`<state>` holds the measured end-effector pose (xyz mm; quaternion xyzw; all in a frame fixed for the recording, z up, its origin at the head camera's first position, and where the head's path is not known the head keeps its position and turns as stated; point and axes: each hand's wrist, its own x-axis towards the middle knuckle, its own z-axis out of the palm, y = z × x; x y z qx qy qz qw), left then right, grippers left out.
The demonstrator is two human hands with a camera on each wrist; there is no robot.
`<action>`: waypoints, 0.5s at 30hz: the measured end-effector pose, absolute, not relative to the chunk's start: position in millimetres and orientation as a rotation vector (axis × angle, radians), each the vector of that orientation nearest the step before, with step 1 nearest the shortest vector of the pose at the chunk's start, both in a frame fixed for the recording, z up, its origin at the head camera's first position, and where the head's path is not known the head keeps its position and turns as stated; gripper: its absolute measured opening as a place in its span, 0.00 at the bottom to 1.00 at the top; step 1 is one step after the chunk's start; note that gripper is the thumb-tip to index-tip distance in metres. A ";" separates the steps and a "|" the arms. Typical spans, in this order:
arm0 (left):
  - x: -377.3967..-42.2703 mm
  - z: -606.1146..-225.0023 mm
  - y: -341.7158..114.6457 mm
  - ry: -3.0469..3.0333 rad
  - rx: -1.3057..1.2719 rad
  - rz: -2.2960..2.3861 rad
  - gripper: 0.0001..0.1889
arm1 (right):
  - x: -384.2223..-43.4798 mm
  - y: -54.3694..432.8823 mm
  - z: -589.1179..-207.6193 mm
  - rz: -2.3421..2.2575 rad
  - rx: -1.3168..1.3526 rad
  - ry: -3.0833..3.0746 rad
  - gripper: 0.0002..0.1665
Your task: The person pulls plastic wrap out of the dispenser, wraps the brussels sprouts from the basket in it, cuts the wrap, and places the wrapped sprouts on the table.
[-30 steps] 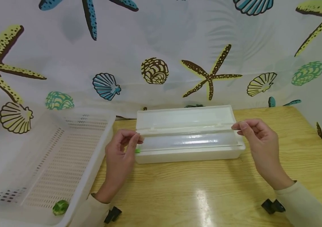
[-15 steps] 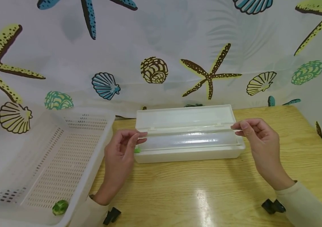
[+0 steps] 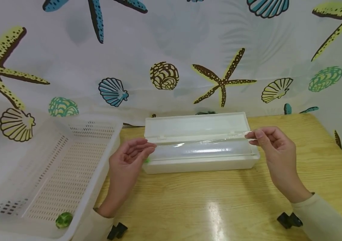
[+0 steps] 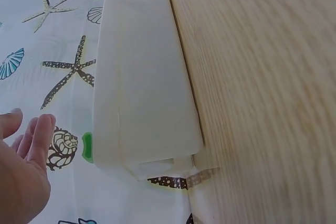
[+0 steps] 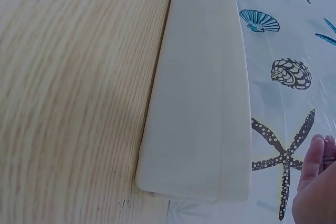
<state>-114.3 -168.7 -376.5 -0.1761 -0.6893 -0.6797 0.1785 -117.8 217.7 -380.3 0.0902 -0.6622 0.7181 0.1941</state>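
A long white plastic wrap box [image 3: 201, 164] stands on the table with its lid [image 3: 196, 125] tipped back. Inside lies a shiny roll of plastic wrap [image 3: 204, 149], and a thin clear strip of its film stretches above it between my hands. My left hand [image 3: 127, 165] pinches the film's left end with thumb and fingertips near the box's left side. At the right end my right hand [image 3: 276, 157] pinches the other corner of the film. A green slider [image 4: 87, 147] sits at the box's left edge, partly behind my left hand in the head view.
A white perforated plastic basket [image 3: 98, 180] stands on the left, holding one small green brussels sprout [image 3: 64, 220]. Behind the wooden table [image 3: 183, 204] hangs a curtain [image 3: 141, 43] printed with starfish and shells.
My left hand's fingertips, apart half a second ago, have come together with the thumb on the film. The film's left part now shows raised and glinting. My right hand keeps its pinch nearly in place.
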 end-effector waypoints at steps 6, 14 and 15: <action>-113.6 -378.6 -172.2 -1.958 -0.530 -1.929 0.11 | -118.1 216.8 -381.0 2.013 0.247 -1.860 0.14; -116.1 -383.2 -173.6 -1.868 -0.638 -1.957 0.09 | -117.7 216.0 -381.0 2.012 0.246 -1.852 0.13; -116.4 -383.6 -173.8 -1.859 -0.647 -1.949 0.09 | -117.4 216.0 -380.9 2.010 0.242 -1.853 0.13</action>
